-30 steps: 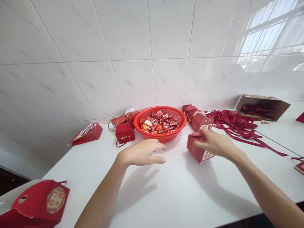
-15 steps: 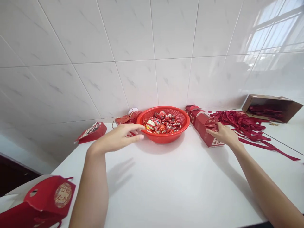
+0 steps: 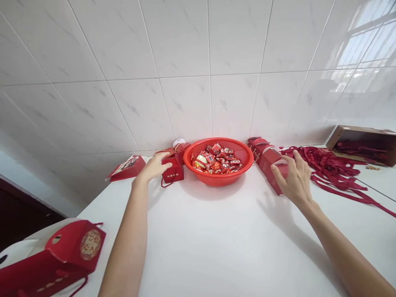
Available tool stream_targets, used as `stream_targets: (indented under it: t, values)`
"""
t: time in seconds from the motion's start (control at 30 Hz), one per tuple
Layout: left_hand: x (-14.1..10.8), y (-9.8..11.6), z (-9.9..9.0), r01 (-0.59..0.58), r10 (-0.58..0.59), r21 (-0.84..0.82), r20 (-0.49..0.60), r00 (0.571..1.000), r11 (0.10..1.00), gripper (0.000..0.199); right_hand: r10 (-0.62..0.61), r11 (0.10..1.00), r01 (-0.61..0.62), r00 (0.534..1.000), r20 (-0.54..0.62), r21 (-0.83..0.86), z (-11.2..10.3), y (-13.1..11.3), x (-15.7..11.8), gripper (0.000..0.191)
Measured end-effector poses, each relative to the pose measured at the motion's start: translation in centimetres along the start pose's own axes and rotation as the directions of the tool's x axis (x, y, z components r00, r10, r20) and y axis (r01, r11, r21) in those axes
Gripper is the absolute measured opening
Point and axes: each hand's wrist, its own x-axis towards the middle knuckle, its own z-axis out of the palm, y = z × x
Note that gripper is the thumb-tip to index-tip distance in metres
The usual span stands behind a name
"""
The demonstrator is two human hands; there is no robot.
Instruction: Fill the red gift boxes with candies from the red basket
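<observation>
My left hand reaches to a small red gift box with a cord handle, left of the basket. Its thumb and fingers are apart at the box's near left side; whether they touch it I cannot tell. My right hand is spread over the near end of a row of red candy boxes, its fingers apart and nothing in them. Between the hands stands a red plastic basket holding wrapped candies.
Dark red ribbons lie tangled at the right, before a cardboard box on its side. Another red box rests at the far left, and larger red boxes stand at the near left. A tiled wall rises behind.
My left hand has moved from the basket's left rim to the small red gift box. My right hand has let go of the nearest candy box and spread its fingers. The view has shifted left.
</observation>
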Motion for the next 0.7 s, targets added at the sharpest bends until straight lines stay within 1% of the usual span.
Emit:
stream_targets:
  t: [0.07,0.1,0.17,0.23,0.27,0.3,0.37,0.43,0.5,0.53,0.6,0.67,0.7]
  values:
    - [0.6,-0.5,1.0,-0.02,0.02,0.045,-0.006,1.0,0.999,0.066,-0.09,0.992,0.092,0.996,-0.028,0.082,0.7,-0.6,-0.6,0.046]
    - [0.8,-0.7,1.3,-0.018,0.019,0.082,-0.007,1.0,0.996,0.065,-0.123,0.986,0.125,0.992,-0.028,0.114,1.0,-0.8,-0.9,0.042]
    - [1.0,-1.0,1.5,0.001,-0.001,0.164,0.004,1.0,0.986,0.055,-0.171,0.972,0.171,0.985,-0.016,0.163,1.6,-1.1,-1.5,0.039]
    - [0.8,-1.0,1.3,0.01,-0.017,0.225,0.027,0.999,0.974,0.043,-0.212,0.958,0.209,0.977,-0.006,0.198,2.2,-1.2,-2.0,0.037]
    - [0.7,-0.8,1.1,0.0,-0.01,0.239,0.039,0.999,0.971,0.04,-0.232,0.951,0.228,0.973,-0.005,0.21,2.4,-1.3,-2.2,0.036]
    - [0.5,-0.6,0.9,-0.015,0.003,0.242,0.051,0.999,0.97,0.041,-0.252,0.944,0.247,0.968,-0.007,0.219,2.6,-1.4,-2.4,0.035]
    - [0.1,0.0,0.6,-0.038,0.021,0.243,0.073,0.997,0.969,0.05,-0.289,0.93,0.284,0.957,-0.012,0.234,2.9,-1.8,-2.8,0.032]
    - [-0.2,0.6,0.4,-0.032,0.01,0.277,0.079,0.997,0.96,0.059,-0.323,0.914,0.315,0.946,-0.01,0.255,3.0,-2.3,-3.1,0.029]
    - [-0.4,1.3,0.3,-0.011,-0.012,0.339,0.066,0.998,0.941,0.058,-0.354,0.897,0.341,0.935,-0.006,0.283,3.0,-2.8,-3.5,0.026]
    - [-0.5,1.6,0.1,-0.003,-0.018,0.368,0.054,0.998,0.93,0.054,-0.366,0.888,0.351,0.931,-0.004,0.297,2.9,-3.0,-3.6,0.025]
    - [-0.8,2.2,-0.4,-0.006,-0.017,0.394,0.055,0.998,0.919,0.037,-0.387,0.873,0.368,0.922,-0.003,0.321,2.9,-3.4,-3.9,0.023]
    - [-1.4,3.0,-1.2,-0.027,-0.007,0.376,0.09,0.996,0.926,0.019,-0.407,0.858,0.383,0.914,-0.004,0.343,3.0,-3.8,-4.2,0.021]
    - [-1.8,3.4,-1.6,-0.044,0.005,0.352,0.11,0.994,0.935,0.013,-0.418,0.849,0.392,0.909,-0.004,0.356,3.0,-4.0,-4.4,0.021]
